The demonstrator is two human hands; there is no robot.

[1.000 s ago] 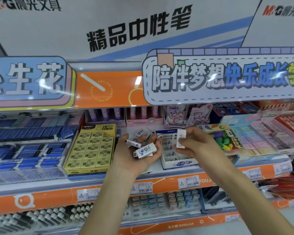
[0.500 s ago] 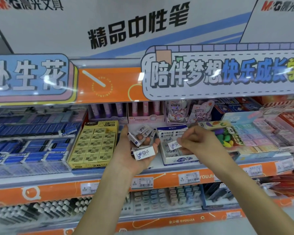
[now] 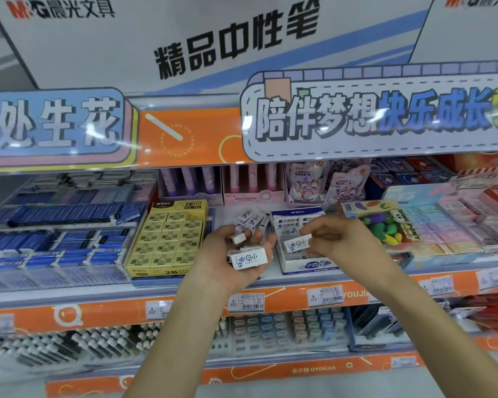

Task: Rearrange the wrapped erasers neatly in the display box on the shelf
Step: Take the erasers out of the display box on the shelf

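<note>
A long shelf [image 3: 184, 285] with an orange front edge runs across my view, packed with cardboard and plastic stationery boxes. At its middle sits the display box [image 3: 305, 264], an open white card carton with blue print, its long axis running away from me toward the back of the shelf. Just to its left is a yellow box [image 3: 167, 239] of small square packs laid in a tidy grid. My left hand [image 3: 236, 254] is raised palm up in front of the shelf, fingers curled around a loose handful of wrapped erasers; the top eraser [image 3: 249, 258] is a small white rectangular block in a glossy paper sleeve with blue characters, lying flat with its long axis left to right, slightly tilted. My right hand [image 3: 339, 239] is over the display box, thumb and fingertips pinched on one more eraser [image 3: 298, 244], the same smooth white block, held flat with its long axis left to right and its printed face toward me, just above the box's opening. A few loose erasers [image 3: 252, 218] lie jumbled at different angles on the shelf behind my left hand, beside the box.
</note>
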